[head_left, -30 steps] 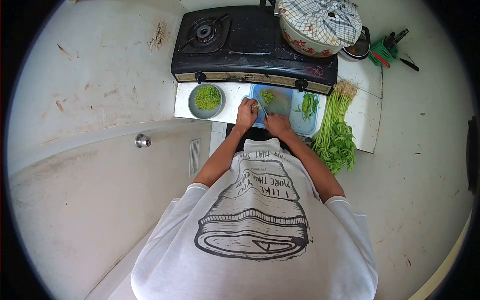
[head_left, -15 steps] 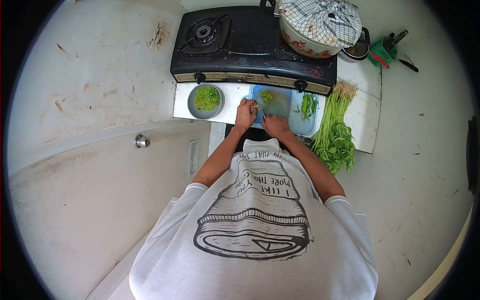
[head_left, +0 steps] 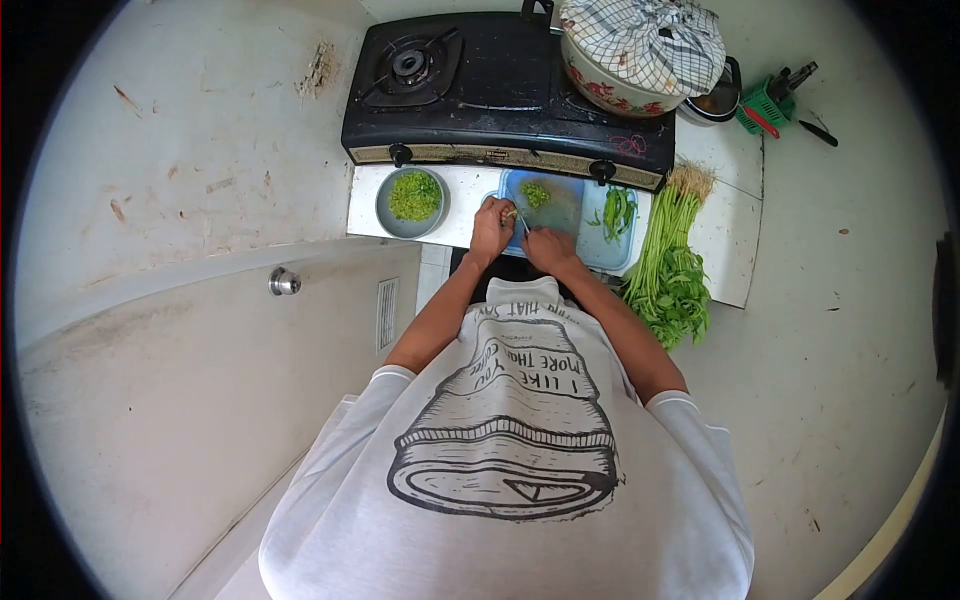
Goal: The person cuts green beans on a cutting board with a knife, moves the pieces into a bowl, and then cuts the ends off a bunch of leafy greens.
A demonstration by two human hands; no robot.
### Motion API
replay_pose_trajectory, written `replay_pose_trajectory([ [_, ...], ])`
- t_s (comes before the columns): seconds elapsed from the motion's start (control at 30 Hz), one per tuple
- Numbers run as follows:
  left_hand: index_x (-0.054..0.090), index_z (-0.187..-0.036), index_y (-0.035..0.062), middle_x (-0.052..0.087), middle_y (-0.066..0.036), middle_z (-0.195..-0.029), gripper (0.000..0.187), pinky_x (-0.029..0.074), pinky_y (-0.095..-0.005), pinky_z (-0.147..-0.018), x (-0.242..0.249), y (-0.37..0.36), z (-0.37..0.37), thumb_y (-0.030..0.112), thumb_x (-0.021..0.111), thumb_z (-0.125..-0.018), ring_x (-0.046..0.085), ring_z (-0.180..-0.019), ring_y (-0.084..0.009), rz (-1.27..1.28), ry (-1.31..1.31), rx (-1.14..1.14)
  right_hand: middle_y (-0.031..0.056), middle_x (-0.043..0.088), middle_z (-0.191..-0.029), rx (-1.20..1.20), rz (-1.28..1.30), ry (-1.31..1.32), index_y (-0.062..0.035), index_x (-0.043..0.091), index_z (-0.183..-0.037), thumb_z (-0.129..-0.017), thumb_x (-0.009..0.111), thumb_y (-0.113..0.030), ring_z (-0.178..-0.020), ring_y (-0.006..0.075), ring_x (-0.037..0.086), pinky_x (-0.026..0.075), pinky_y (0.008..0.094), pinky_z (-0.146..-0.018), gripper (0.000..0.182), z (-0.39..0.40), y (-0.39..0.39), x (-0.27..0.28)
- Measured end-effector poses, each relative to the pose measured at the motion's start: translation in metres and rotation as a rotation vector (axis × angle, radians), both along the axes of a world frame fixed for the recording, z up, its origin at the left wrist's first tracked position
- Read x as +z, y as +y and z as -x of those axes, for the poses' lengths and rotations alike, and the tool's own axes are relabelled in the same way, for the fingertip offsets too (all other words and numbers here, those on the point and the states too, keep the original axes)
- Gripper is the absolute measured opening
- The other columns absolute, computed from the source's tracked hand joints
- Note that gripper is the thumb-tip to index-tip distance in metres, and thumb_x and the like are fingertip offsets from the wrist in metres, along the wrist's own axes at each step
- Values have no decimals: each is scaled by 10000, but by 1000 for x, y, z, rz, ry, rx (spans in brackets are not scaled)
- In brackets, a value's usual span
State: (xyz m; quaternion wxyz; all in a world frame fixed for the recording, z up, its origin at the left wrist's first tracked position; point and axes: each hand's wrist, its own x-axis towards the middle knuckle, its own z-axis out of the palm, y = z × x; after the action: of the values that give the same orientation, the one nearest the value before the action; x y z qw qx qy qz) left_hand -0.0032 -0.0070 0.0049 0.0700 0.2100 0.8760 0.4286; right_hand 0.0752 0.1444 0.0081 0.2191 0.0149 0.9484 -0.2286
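My left hand [head_left: 491, 230] is closed at the left edge of a blue cutting board [head_left: 562, 205], pinching a small piece of green vegetable [head_left: 511, 213] mostly hidden by the fingers. My right hand [head_left: 549, 250] is wrapped round a small knife [head_left: 524, 224], whose blade points up and left to the piece by my left fingers. Beyond the blade sits a little heap of chopped greens [head_left: 535, 194]. To the right, several green pods or leaves [head_left: 617, 213] lie in a light blue tray [head_left: 606, 257].
A grey bowl [head_left: 381, 208] of chopped greens stands at left. Behind is a black gas stove [head_left: 500, 75] bearing a cloth-covered pot [head_left: 612, 92]. A rooted bundle of leafy greens [head_left: 675, 250] lies at right. Farther back are a dark pan [head_left: 722, 100] and a green basket [head_left: 765, 105] of utensils.
Hardly anything differs. Both hands and the knife keep almost the same place at the board, and the whole view has shifted very slightly.
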Motion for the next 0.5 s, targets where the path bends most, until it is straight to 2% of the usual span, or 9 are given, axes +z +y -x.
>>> replay_pose_trajectory([
  [0.07, 701, -967, 3, 604, -135, -853, 142, 528, -373, -705, -1, -1, 1, -33, 688, -829, 634, -740, -270, 20, 15, -10, 229, 751, -1008, 3, 8, 15, -9, 764, -957, -1027, 470, -327, -917, 391, 747, 583, 504, -815, 438, 4, 0, -7],
  [0.17, 702, -969, 6, 604, -135, -854, 131, 527, -372, -694, -2, -1, 1, -20, 701, -840, 636, -734, -265, -31, -9, -8, 229, 750, -1003, -14, 23, -21, 1, 759, -960, -1023, 480, -329, -915, 395, 745, 587, 499, -811, 437, 2, 4, 13],
  [0.27, 703, -969, 9, 607, -134, -859, 127, 526, -374, -683, 0, -1, 1, -9, 715, -844, 637, -723, -262, 11, -20, -9, 232, 749, -966, -64, 0, 31, -3, 755, -963, -1013, 489, -328, -904, 396, 743, 589, 497, -810, 423, -5, 7, 2],
  [0.37, 705, -970, 12, 611, -130, -860, 136, 523, -376, -671, -4, -3, 1, -11, 722, -836, 636, -714, -259, -4, 12, -13, 236, 747, -939, 2, 21, 119, 1, 749, -939, -1016, 481, -337, -891, 398, 742, 586, 508, -803, 438, -10, 14, -1],
  [0.5, 708, -973, 13, 616, -127, -859, 139, 521, -378, -668, -6, -3, 1, -8, 726, -837, 636, -719, -261, 6, 26, -9, 239, 745, -939, -17, 15, 71, 7, 733, -931, -1019, 478, -334, -884, 401, 741, 580, 526, -805, 435, -11, 8, -1],
])
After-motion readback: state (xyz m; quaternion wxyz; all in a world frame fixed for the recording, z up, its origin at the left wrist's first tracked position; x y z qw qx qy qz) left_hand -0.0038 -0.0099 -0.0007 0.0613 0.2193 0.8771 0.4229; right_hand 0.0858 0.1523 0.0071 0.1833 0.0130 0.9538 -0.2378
